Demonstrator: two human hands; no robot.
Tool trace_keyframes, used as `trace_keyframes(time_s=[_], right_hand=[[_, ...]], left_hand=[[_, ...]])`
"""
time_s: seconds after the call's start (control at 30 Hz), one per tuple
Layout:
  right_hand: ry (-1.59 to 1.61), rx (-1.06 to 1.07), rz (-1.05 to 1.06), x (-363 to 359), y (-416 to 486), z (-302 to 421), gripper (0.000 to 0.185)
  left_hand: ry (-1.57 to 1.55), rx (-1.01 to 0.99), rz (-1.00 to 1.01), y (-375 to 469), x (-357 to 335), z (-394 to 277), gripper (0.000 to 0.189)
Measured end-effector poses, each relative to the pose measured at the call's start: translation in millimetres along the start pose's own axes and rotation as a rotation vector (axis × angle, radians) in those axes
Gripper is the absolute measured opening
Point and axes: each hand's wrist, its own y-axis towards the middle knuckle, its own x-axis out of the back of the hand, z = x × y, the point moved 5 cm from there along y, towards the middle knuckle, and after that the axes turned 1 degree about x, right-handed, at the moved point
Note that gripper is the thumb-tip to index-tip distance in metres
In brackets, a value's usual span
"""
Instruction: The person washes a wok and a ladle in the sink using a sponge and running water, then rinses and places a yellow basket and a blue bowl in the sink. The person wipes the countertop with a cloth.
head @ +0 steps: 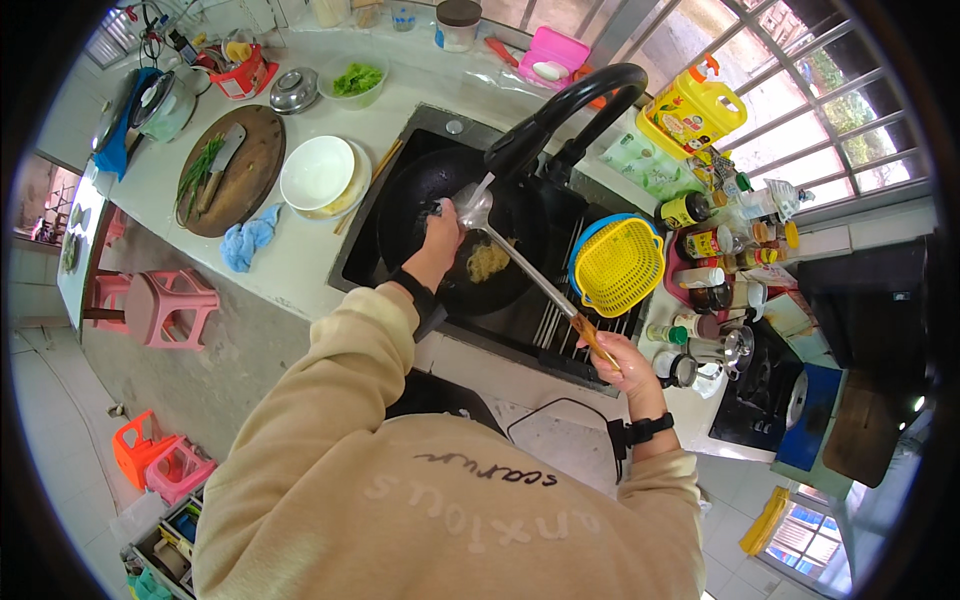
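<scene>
My right hand (pixel 624 363) is closed around the wooden end of the handle of a long metal wok spatula (pixel 525 264). The spatula's head lies under the black faucet (pixel 525 135), where water seems to run onto it. My left hand (pixel 442 238) is at the spatula's head; its fingertips are partly hidden, and whether it grips the metal I cannot tell. Below both is a dark wok (pixel 409 187) inside the black sink (pixel 349 262). A tan, stringy scrubbing pad (pixel 489 261) rests in the wok, just right of my left hand.
Yellow and blue baskets (pixel 619 266) stand on the sink's right part. Seasoning bottles (pixel 701 244) crowd the right counter. Left of the sink are stacked bowls (pixel 317 172), a blue cloth (pixel 250 238) and a round chopping board (pixel 259 142) with a cleaver (pixel 227 150) and green stalks.
</scene>
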Motion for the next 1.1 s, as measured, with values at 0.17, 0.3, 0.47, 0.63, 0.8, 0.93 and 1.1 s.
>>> trace_keyframes(time_s=[0.17, 0.3, 0.47, 0.63, 0.8, 0.93, 1.1], right_hand=[[0.102, -0.008, 0.103, -13.1, 42.9, -38.2, 0.038], [0.235, -0.085, 0.217, -47.2, 87.0, -64.4, 0.042], [0.296, -0.111, 0.263, -87.3, 130.5, -58.1, 0.054], [0.250, -0.063, 0.275, -115.5, 176.8, -29.2, 0.065], [0.014, 0.038, 0.177, -129.0, 220.8, 0.2, 0.068], [-0.057, 0.101, -0.043, -133.6, 259.1, 22.5, 0.063], [-0.056, 0.286, -0.074, -140.0, 297.1, 47.9, 0.062]], left_hand=[[-0.371, -0.061, 0.327, -52.4, -24.4, -14.9, 0.049], [-0.130, -0.033, 0.411, -73.5, -34.9, -25.6, 0.034], [-0.031, 0.149, 0.491, -98.6, -30.1, -30.9, 0.023], [0.154, 0.064, 0.506, -105.6, -26.0, -45.6, 0.025], [0.113, -0.058, 0.485, -77.5, -19.9, -74.6, 0.028], [0.174, -0.241, 0.376, -57.2, -19.1, -99.0, 0.023], [0.210, -0.446, 0.296, -55.9, -25.1, -125.7, 0.025]])
